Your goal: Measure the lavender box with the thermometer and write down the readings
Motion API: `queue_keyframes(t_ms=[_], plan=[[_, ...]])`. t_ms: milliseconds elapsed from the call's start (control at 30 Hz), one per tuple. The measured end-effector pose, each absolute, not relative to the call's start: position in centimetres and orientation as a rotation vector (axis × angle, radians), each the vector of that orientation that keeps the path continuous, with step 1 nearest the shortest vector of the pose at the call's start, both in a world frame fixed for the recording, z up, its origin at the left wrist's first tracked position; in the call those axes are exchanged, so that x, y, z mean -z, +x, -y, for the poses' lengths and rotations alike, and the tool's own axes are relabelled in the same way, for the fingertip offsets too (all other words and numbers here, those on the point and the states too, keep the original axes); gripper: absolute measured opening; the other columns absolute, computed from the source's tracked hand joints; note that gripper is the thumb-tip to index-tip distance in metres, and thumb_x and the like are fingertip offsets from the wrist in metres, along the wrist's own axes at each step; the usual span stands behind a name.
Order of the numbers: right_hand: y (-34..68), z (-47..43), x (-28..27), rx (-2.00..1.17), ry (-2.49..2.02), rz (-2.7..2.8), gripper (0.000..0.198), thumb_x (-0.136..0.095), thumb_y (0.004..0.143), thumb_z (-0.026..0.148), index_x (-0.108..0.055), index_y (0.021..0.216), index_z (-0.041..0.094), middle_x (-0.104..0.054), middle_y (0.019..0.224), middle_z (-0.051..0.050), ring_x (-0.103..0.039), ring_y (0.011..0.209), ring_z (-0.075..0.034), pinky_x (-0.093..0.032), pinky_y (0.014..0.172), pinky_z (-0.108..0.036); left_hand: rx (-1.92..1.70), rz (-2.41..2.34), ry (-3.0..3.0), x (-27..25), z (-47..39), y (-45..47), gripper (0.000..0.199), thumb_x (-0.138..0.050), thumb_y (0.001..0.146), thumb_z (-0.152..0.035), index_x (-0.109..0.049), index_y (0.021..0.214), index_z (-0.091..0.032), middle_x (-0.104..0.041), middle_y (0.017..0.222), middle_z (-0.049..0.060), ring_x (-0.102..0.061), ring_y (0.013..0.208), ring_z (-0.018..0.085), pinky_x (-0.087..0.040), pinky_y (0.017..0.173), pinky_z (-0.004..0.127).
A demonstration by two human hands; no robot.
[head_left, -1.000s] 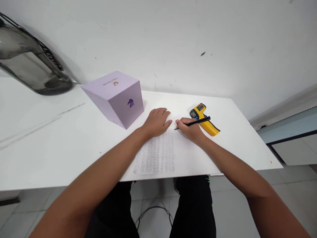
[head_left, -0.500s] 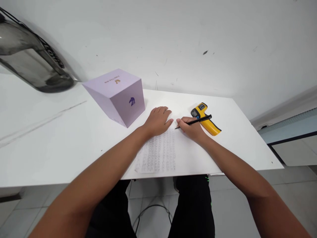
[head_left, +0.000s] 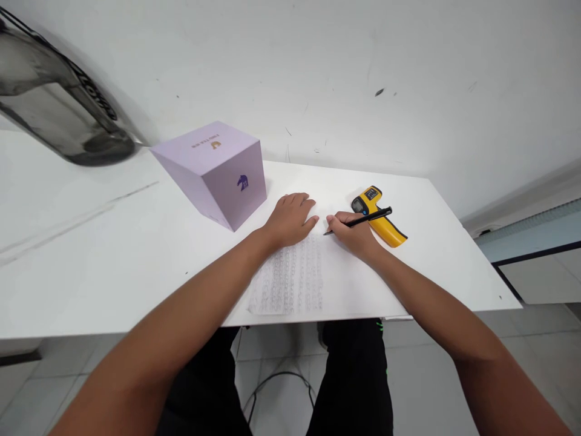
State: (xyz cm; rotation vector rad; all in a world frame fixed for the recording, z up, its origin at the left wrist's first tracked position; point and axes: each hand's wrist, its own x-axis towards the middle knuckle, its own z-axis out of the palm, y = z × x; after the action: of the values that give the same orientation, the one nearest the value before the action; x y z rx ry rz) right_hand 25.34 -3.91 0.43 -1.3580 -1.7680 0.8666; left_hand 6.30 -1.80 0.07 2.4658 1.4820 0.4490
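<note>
A sheet of paper (head_left: 290,290) covered with columns of handwriting on its left part lies at the front edge of the table. My left hand (head_left: 291,220) rests flat on the sheet's upper part, fingers stretched and thumb out to the right. My right hand (head_left: 351,231) is closed round a black pen (head_left: 370,217), whose tip points down and left at the paper just beside my left thumb. Whether the tip touches the paper I cannot tell. Right behind my right hand lies a yellow and black infrared thermometer (head_left: 385,230), partly covered by the pen.
A lilac box (head_left: 236,188) stands left of my left hand. Farther left, a translucent grey bottle (head_left: 68,109) with a black strap stands near the wall (head_left: 318,79). The white table (head_left: 113,254) ends just in front of my legs (head_left: 358,375).
The whole view has shifted slightly. My right hand and the pen tip have moved a very little to the right; my left hand stays flat in place.
</note>
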Motion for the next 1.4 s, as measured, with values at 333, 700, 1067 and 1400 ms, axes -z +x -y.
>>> queue_keyframes(t_ms=[333, 700, 1067, 1400], plan=[[25.2, 4.1, -0.8, -0.852, -1.369, 1.751, 0.037, -0.056, 0.086, 0.038, -0.058, 0.054, 0.02, -0.05, 0.052, 0.002, -0.048, 0.056, -0.014, -0.04, 0.057, -0.028, -0.435, -1.486, 2.468, -0.1, 1.7, 6.3, 0.05, -0.035, 0.097, -0.042, -0.052, 0.136, -0.016, -0.045, 0.152, 0.015, -0.037, 0.144, 0.03, -0.028, 0.119, 0.051], [25.6, 4.0, -0.8, -0.886, -1.345, 1.75, 0.04, -0.057, 0.087, 0.046, -0.062, 0.057, 0.019, -0.053, 0.054, 0.001, -0.051, 0.059, -0.014, -0.04, 0.058, -0.028, -0.436, -1.483, 2.486, 0.1, 1.7, 6.3, 0.051, -0.034, 0.097, -0.043, -0.052, 0.136, -0.016, -0.046, 0.151, 0.015, -0.038, 0.143, 0.03, -0.028, 0.119, 0.051], [25.7, 4.1, 0.7, -0.405, -1.174, 1.901, 0.028, -0.061, 0.09, 0.046, -0.068, 0.098, 0.02, -0.063, 0.072, 0.0, -0.05, 0.056, -0.013, -0.043, 0.058, -0.027, -0.47, -1.47, 2.505, 0.2, 1.9, 6.2, 0.051, -0.035, 0.099, -0.042, -0.052, 0.137, -0.013, -0.045, 0.151, 0.017, -0.038, 0.143, 0.031, -0.029, 0.118, 0.052], [25.8, 3.7, 1.8, -0.273, -1.14, 2.178, 0.036, -0.046, 0.091, 0.018, -0.064, 0.123, 0.02, -0.068, 0.096, -0.007, -0.056, 0.061, -0.015, -0.047, 0.062, -0.029, -0.68, -1.463, 2.519, 0.4, 2.1, 6.3, 0.052, -0.042, 0.094, -0.028, -0.043, 0.144, -0.012, -0.045, 0.152, 0.017, -0.038, 0.144, 0.03, -0.032, 0.118, 0.051]])
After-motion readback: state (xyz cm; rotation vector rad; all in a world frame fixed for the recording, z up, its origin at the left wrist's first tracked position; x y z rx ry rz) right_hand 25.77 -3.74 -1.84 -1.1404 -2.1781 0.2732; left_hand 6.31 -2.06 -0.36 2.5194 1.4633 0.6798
